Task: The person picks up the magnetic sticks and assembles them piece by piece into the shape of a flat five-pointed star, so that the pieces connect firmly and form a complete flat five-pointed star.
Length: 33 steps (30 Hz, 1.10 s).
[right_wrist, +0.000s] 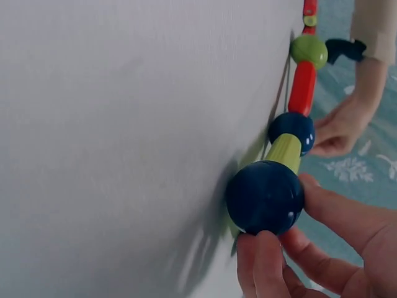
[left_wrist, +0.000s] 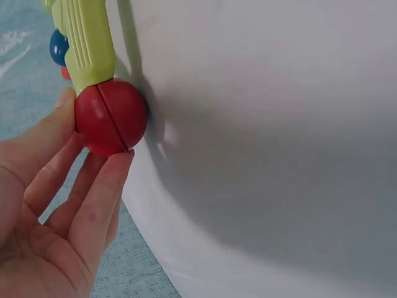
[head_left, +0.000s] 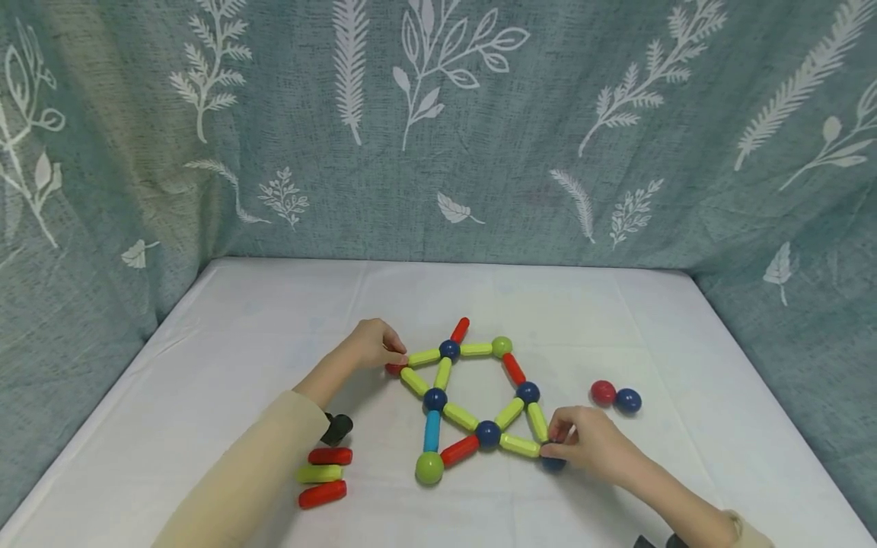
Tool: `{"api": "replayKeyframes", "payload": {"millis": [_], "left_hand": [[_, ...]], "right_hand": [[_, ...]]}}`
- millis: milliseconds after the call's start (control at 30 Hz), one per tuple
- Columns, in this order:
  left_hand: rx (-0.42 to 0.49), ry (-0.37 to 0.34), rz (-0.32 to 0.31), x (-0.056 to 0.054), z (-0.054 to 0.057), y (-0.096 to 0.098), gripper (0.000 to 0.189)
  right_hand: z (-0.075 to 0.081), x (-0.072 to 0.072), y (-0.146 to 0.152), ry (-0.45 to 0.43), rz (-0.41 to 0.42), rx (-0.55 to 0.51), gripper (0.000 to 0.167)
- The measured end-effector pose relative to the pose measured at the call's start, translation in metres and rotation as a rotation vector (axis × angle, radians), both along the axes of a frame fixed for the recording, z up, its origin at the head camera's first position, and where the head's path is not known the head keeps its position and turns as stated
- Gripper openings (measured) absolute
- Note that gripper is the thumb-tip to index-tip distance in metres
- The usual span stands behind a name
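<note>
A flat figure of rods and balls lies mid-table. My left hand [head_left: 373,344] pinches the red ball [left_wrist: 111,117] at its left corner between thumb and fingertips; two yellow-green rods [head_left: 414,382] meet there. At the figure's right corner, my right hand [head_left: 582,435] holds a dark blue ball [right_wrist: 265,197] by thumb and fingers. Between them run dark blue balls [head_left: 449,350], green balls [head_left: 429,468], red rods [head_left: 460,452] and a light blue rod [head_left: 432,431]. One red rod [head_left: 460,329] sticks out from the far blue ball with its outer end free.
Left of the figure lie two red rods [head_left: 323,495] and a yellow-green rod [head_left: 320,473], near my left sleeve [head_left: 253,472]. To the right, a loose red ball [head_left: 603,393] touches a blue ball [head_left: 628,401]. A patterned curtain [head_left: 438,152] hangs behind the white-covered table [head_left: 288,304].
</note>
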State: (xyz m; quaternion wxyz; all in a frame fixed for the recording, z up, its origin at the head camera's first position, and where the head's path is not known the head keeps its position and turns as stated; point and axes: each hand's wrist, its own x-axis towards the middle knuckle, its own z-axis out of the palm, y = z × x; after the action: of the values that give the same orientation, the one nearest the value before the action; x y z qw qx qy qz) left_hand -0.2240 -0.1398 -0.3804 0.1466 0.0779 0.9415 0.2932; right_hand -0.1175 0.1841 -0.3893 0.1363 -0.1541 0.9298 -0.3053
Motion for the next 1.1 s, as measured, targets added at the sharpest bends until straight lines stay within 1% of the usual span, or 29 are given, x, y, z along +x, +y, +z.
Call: {"api": "replayKeyframes", "payload": {"millis": [100, 200, 300, 433, 533, 600, 800, 967, 1100], "left_hand": [[-0.013, 0.01, -0.005, 0.007, -0.001, -0.004, 0.011], [-0.031, 0.023, -0.026, 0.015, -0.002, -0.008, 0.011], [-0.032, 0.026, -0.049, 0.025, -0.003, -0.01, 0.012], [-0.042, 0.01, -0.096, 0.04, 0.001, -0.012, 0.018], [-0.064, -0.001, -0.131, 0.051, 0.004, -0.012, 0.021], [-0.067, -0.007, -0.15, 0.058, 0.006, -0.011, 0.019], [-0.056, -0.03, -0.156, 0.075, 0.012, -0.003, 0.014], [-0.054, -0.052, -0.171, 0.086, 0.01, 0.005, 0.016], [-0.026, -0.04, -0.221, 0.093, 0.007, 0.011, 0.018]], "right_hand": [[0.001, -0.004, 0.001, 0.009, -0.024, 0.028, 0.018], [0.002, -0.01, 0.003, 0.028, -0.044, 0.043, 0.018], [0.004, -0.016, 0.005, 0.033, -0.084, 0.061, 0.017], [0.004, -0.026, 0.008, 0.033, -0.115, 0.08, 0.015], [0.004, -0.037, 0.01, 0.037, -0.122, 0.083, 0.015], [0.004, -0.044, 0.013, 0.038, -0.134, 0.083, 0.015], [0.0, -0.065, 0.018, 0.025, -0.16, 0.072, 0.02], [-0.001, -0.08, 0.021, 0.032, -0.169, 0.062, 0.026], [0.0, -0.088, 0.021, 0.063, -0.164, 0.079, 0.027]]}}
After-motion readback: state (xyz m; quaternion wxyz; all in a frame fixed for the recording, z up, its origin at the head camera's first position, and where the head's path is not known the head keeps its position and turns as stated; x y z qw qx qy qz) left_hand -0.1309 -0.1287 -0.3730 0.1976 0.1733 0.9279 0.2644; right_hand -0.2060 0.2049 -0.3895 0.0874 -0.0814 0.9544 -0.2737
